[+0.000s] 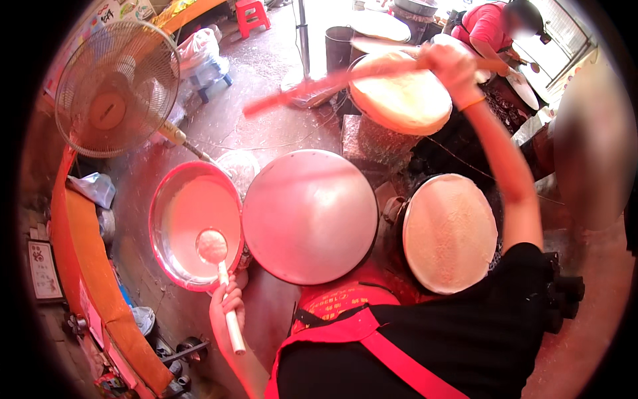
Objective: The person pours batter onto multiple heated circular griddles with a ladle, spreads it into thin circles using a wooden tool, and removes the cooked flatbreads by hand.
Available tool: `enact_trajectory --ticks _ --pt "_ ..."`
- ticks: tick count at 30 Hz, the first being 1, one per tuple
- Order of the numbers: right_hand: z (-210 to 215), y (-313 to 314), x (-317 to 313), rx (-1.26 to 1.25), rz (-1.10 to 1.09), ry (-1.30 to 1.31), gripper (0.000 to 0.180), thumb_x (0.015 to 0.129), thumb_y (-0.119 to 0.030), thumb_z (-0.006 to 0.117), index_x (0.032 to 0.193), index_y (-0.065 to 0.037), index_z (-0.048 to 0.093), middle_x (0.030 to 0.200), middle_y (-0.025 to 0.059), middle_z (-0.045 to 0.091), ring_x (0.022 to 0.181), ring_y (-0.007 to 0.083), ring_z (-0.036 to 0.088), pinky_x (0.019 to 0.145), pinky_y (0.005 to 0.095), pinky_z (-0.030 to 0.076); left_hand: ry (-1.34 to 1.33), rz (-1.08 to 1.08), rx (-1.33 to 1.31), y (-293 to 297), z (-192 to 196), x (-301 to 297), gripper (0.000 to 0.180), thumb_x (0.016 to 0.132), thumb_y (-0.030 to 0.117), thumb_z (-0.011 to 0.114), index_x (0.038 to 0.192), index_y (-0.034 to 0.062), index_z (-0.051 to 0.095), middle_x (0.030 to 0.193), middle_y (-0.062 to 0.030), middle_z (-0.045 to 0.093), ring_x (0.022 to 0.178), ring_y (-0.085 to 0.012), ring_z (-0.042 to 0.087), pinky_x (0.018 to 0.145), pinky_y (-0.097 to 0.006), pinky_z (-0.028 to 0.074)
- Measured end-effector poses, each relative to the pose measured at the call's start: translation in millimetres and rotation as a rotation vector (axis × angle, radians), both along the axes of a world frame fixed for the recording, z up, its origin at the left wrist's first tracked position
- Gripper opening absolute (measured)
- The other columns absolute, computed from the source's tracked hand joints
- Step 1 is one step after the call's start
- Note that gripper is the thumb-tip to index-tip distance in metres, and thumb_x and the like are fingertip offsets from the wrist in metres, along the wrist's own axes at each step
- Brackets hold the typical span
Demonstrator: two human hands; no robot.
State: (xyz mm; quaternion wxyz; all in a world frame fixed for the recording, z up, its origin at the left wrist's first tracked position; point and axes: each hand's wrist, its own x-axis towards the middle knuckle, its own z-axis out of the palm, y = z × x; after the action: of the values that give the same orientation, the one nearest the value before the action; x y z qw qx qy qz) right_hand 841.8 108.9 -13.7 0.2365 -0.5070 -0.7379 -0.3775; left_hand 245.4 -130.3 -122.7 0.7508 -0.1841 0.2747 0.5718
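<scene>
My left hand (229,299) is closed round the pale handle of a ladle (212,246), its bowl full of batter. The bowl is over a red-rimmed basin (156,233) of pale batter (193,206). Raised at the upper right, my right hand (453,66) grips a long, flat stick (312,86), blurred by motion and pointing left. Below it lies a round crepe (399,96) on the far griddle. In front of me, a round metal griddle (309,216) has a bare surface. Another crepe (450,233) covers the griddle at my right.
A standing fan (116,90) rises at the left, by an orange-topped counter (100,266). A person in a red shirt (482,30) works at the far right. A red stool (251,16) and a dark bucket (339,48) stand at the back.
</scene>
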Motion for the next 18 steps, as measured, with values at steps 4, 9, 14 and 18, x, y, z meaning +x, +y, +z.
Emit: enact_trajectory --ticks 4,9,14,18 --pt "-141.4 -0.4 5.8 -0.16 -0.275 -0.026 0.007 0.082 -0.023 0.06 0.089 -0.022 0.063 0.08 -0.0018 0.059 0.067 0.0194 0.061 0.052 0.0361 0.048 0.031 0.069 -0.028 -17.7 25.2 26.6 0.027 0.097 0.004 0.039 0.117 -0.0134 0.036 0.079 -0.0062 0.038 0.053 -0.0072 0.038 0.038 -0.017 0.035" --pt "-233.8 -15.6 -5.6 -0.211 -0.198 0.276 0.014 0.079 -0.016 0.06 0.089 -0.017 0.069 0.082 0.0011 0.061 0.078 0.0239 0.061 0.068 0.0369 0.05 0.065 0.147 -0.063 -42.2 36.5 28.1 0.031 0.097 0.006 0.038 0.118 -0.0154 0.034 0.081 -0.0067 0.039 0.054 -0.0085 0.039 0.039 -0.018 0.037" --pt "-244.5 -32.8 6.9 -0.268 -0.294 0.278 0.028 0.078 -0.015 0.06 0.105 -0.016 0.067 0.095 0.0018 0.061 0.087 0.0234 0.06 0.072 0.0371 0.051 0.077 0.185 -0.104 -42.1 38.8 27.3 0.032 0.097 0.007 0.038 0.119 -0.0159 0.033 0.081 -0.0071 0.038 0.053 -0.0094 0.039 0.039 -0.019 0.037" --pt "-209.3 -54.6 -25.8 -0.286 -0.338 0.316 0.046 0.076 -0.017 0.066 0.122 -0.016 0.06 0.104 0.0044 0.059 0.09 0.0263 0.06 0.073 0.0397 0.051 -0.025 0.209 -0.096 -40.4 39.0 3.3 0.035 0.098 0.01 0.037 0.121 -0.0166 0.032 0.081 -0.0076 0.037 0.053 -0.0102 0.039 0.04 -0.021 0.038"
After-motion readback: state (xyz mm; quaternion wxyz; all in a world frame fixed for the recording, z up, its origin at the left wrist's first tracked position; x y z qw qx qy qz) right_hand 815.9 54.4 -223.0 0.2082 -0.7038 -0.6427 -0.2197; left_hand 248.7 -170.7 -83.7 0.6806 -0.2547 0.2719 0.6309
